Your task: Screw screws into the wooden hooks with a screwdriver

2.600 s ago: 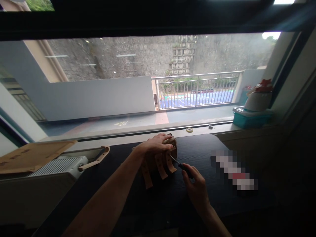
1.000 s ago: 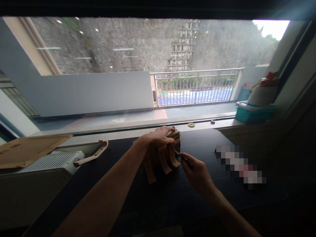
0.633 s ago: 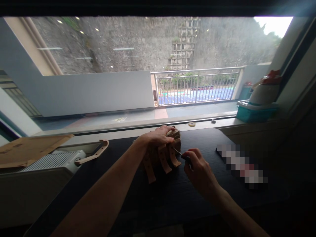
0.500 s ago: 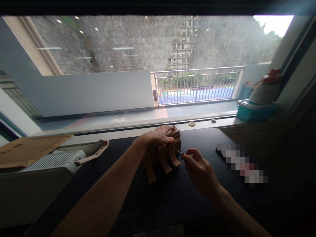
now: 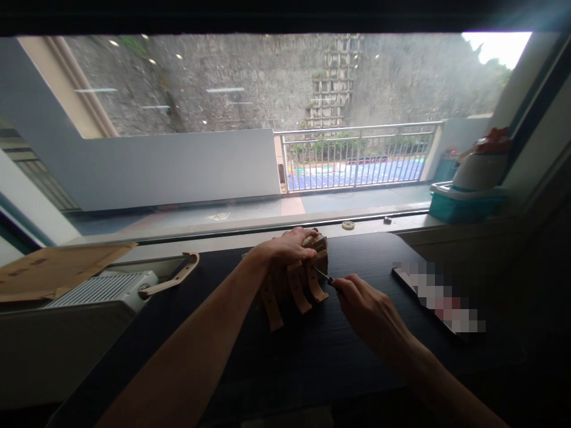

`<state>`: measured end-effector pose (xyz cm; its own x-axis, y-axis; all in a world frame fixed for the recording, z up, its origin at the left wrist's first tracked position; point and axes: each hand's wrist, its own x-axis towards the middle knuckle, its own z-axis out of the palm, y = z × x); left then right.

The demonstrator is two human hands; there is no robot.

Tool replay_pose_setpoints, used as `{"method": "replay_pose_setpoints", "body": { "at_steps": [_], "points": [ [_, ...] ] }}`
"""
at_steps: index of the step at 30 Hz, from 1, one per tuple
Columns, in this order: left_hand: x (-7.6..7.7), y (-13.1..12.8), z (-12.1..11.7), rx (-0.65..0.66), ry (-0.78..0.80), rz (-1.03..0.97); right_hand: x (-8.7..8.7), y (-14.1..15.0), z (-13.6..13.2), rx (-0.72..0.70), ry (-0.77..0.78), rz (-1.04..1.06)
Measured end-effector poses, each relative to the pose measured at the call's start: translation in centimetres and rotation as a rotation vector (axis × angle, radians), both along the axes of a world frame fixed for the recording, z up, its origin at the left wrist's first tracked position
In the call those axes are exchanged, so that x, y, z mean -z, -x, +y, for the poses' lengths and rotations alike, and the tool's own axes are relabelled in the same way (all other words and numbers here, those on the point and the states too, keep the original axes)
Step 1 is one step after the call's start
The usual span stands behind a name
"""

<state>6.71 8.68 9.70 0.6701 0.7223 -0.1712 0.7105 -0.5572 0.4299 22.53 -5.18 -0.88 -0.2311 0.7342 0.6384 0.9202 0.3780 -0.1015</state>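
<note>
The right hand (image 5: 368, 303) has fingers clamped on a thin-shafted screwdriver (image 5: 329, 279), its tip at a curved wooden strip (image 5: 318, 289); the left hand (image 5: 285, 246), fingers apart, lies on a rough brown block (image 5: 320, 242).

Daylight enters through a wide window (image 5: 214, 89) above a dark table (image 5: 370, 261) beside a white radiator (image 5: 104, 288).

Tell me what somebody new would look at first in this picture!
Probably the bright outdoors across the top, with a grey stone wall and a metal railing. Next, mid-picture over the dark table, the left hand lies on a brown lump and the right hand holds a thin tool to a curved tan piece. At the right, a white container stands on a teal box.
</note>
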Motion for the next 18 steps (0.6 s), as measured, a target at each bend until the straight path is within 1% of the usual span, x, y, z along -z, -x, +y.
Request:
{"method": "replay_pose_setpoints", "body": {
  "at_steps": [3, 6, 12, 14, 18],
  "points": [
    [0.1, 0.0, 0.1, -0.002, 0.007, 0.001, 0.3, -0.4, 0.0, -0.023, -0.039, -0.015],
    [0.2, 0.0, 0.1, -0.003, 0.003, -0.007, 0.7, -0.3, 0.2, 0.004, -0.05, -0.007],
    [0.3, -0.1, 0.2, -0.004, -0.032, 0.002, 1.2, 0.5, -0.1, 0.065, 0.045, 0.148],
    [0.3, -0.1, 0.2, -0.004, -0.03, 0.004, 1.1, 0.6, -0.2, 0.083, 0.077, 0.147],
    [0.2, 0.0, 0.2, -0.007, -0.013, 0.005, 0.6, 0.5, -0.1, 0.101, 0.102, 0.073]
  ]
}}
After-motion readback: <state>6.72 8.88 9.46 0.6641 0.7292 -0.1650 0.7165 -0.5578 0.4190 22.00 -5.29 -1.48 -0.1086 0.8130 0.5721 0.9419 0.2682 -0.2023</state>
